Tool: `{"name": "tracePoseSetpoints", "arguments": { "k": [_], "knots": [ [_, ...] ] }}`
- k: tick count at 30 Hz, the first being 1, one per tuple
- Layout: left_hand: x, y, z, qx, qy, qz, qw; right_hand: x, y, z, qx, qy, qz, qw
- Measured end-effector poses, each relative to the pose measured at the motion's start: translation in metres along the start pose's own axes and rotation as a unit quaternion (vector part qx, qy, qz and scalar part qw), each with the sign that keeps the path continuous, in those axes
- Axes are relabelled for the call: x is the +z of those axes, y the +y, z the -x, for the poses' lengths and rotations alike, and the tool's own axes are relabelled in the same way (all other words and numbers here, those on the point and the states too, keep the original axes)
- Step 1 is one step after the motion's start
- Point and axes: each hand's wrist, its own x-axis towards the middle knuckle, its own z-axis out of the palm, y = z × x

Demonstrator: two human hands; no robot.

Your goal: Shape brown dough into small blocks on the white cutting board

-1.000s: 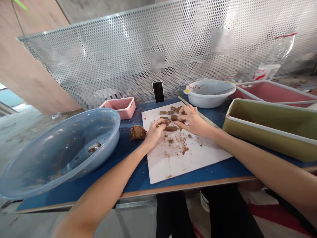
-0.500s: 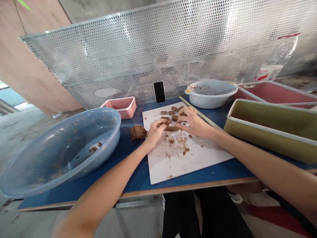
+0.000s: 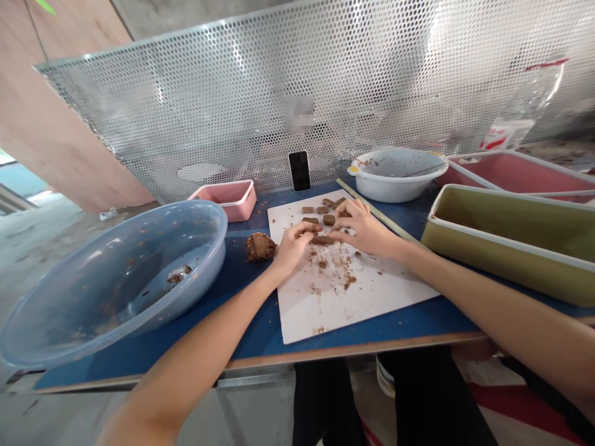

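Note:
My left hand [image 3: 290, 246] and my right hand [image 3: 362, 227] meet over a white board [image 3: 344, 297] on the blue table. Both pinch the ends of a small brown clay bar [image 3: 321, 240] that lies on the board. Several more small brown blocks [image 3: 320, 211] sit in rows just beyond the fingers. Brown crumbs are scattered on the board nearer me. A rough brown clay lump [image 3: 259, 246] rests on the table just left of my left hand.
A big blue basin [image 3: 106, 279] fills the left side. A pink tray [image 3: 229, 198], a phone [image 3: 299, 171] and a white bowl [image 3: 395, 174] stand by the perforated metal screen. A wooden stick [image 3: 376, 214], an olive trough [image 3: 511, 238] and a pink trough [image 3: 515, 173] lie right.
Both hands have stayed on the clay bar with only slight finger shifts. The view has drifted a little.

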Motion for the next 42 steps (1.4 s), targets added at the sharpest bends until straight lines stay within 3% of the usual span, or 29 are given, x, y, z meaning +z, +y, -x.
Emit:
{"name": "tracePoseSetpoints", "arguments": {
  "k": [42],
  "knots": [
    [0.0002,0.0013,0.0012,-0.001,-0.003,-0.008,1.000,-0.0004,-0.0043,0.0022,-0.029,0.014,-0.028,0.999]
  ]
}}
